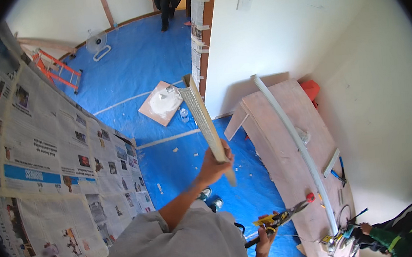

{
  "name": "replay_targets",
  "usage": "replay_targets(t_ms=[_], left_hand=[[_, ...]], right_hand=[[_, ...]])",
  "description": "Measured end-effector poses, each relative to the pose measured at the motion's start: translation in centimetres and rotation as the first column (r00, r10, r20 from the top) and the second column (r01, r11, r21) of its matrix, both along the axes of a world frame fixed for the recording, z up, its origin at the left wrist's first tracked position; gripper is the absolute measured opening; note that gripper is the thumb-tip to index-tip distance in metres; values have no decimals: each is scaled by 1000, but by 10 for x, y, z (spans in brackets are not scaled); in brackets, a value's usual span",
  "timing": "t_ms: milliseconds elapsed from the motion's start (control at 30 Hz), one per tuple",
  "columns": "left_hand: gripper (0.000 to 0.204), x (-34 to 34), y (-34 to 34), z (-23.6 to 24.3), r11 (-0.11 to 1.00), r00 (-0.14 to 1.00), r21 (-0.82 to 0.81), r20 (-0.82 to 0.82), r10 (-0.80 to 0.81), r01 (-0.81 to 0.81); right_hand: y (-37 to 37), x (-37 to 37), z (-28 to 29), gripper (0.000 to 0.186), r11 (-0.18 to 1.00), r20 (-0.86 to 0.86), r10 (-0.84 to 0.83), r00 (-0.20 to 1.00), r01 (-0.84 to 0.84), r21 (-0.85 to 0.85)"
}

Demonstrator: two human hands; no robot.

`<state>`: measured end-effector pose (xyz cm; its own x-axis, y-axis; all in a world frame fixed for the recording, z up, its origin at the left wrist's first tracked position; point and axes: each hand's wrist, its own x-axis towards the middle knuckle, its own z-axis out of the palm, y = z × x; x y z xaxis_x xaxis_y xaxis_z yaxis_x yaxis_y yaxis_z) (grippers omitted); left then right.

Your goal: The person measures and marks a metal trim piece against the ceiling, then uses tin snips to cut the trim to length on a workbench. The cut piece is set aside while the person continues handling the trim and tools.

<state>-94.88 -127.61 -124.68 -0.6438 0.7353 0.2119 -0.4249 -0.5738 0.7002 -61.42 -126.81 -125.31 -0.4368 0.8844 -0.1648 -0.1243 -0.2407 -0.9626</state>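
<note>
Nearest is the wearer's grey shirt (177, 245). Ahead of it, the left hand (214, 166) is wrapped round a long channel piece (201, 116) with a textured face, raised above the floor. The right hand (263, 242) grips the handles of yellow-and-black snips (283, 216), by the plywood bench (269, 117). Along the bench runs a long pale strip (290, 125); a co-worker's green sleeve (401, 239) is near its lower end. Blue sheeting (128, 71) covers the floor, newspaper (55, 158) the left side. A clear bottle (184, 114), contents unclear, sits beside a board (150, 108) bearing white powder (164, 100).
</note>
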Motion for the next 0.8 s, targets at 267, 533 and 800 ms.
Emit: replay_targets(t_ms=[267,533,800], left_hand=[[34,15,-63,20,940,986,-340,-148,-70,16],[34,30,-86,45,961,956,-176,-160,-244,216],[56,8,-119,42,947,922,-220,-258,-290,236]], right_hand=[[46,-65,28,88,883,388,316,866,-418,213],[50,-145,65,109,657,444,483,755,-647,386],[31,-198,76,112,448,653,86,753,-614,649]])
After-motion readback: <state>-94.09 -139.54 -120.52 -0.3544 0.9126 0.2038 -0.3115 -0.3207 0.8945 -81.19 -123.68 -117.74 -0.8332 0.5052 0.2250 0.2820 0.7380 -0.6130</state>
